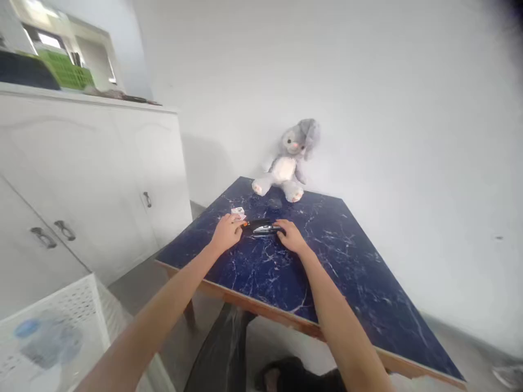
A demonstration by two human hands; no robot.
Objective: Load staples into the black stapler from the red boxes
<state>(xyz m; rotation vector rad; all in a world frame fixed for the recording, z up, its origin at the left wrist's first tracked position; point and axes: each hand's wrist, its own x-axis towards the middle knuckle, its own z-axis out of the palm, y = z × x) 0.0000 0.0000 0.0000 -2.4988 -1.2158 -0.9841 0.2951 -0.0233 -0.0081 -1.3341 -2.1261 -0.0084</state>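
A black stapler (261,222) with a silver metal strip and an orange spot at its left end lies sideways, low over the blue tabletop. My left hand (227,233) is closed around its left end, fingers bent by the orange spot. At the other end, the fingers of my right hand (291,237) grip the stapler with the thumb below. Just beyond my left fingers sits a small white and red box (237,211); its print is too small to read.
A grey plush rabbit (285,166) leans on the wall at the back of the blue marbled table (339,261). White cabinets (93,185) stand to the left, with a green basket (67,71) on top. A white perforated crate (77,299) is at lower left.
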